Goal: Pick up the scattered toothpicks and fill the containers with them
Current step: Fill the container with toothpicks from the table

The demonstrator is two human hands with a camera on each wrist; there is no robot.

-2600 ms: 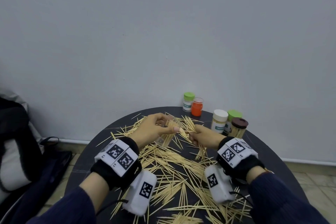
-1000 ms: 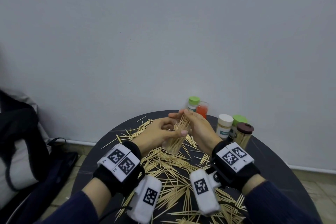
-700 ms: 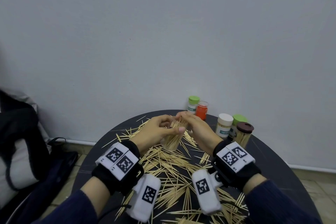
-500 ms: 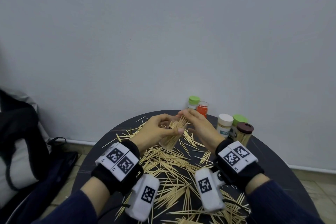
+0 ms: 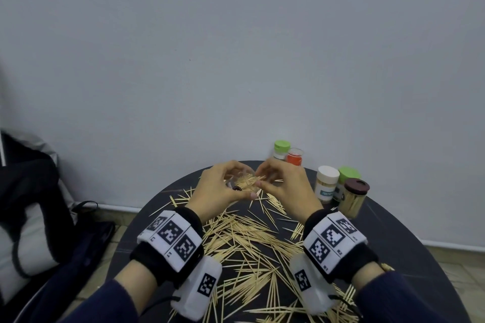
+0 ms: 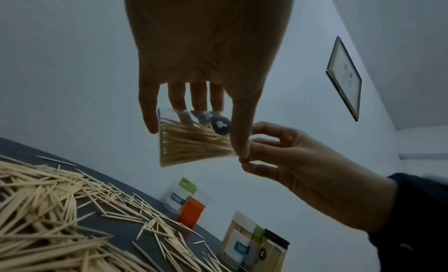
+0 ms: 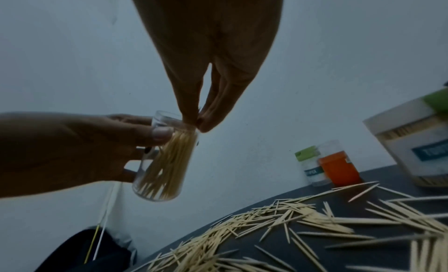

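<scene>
My left hand (image 5: 223, 186) grips a small clear container (image 5: 242, 179) above the far side of the table, tilted with its mouth toward my right hand. The container (image 6: 194, 142) is part full of toothpicks. My right hand (image 5: 265, 178) has thumb and fingertips pinched together at the container's rim (image 7: 191, 123), on the ends of toothpicks going in. Scattered toothpicks (image 5: 244, 238) cover the dark round table (image 5: 393, 244) under both wrists.
At the back right stand a green-lidded jar (image 5: 282, 149), an orange container (image 5: 294, 157), a white-lidded jar (image 5: 326, 183), another green-lidded one (image 5: 349, 174) and a brown-lidded jar (image 5: 355, 199) full of toothpicks. A dark bag (image 5: 34, 191) lies left of the table; the wall is close behind.
My right hand brought a bunch of toothpicks from the table to the container and fed it in. The bunch now sits deeper, and the container is tilted flatter.
</scene>
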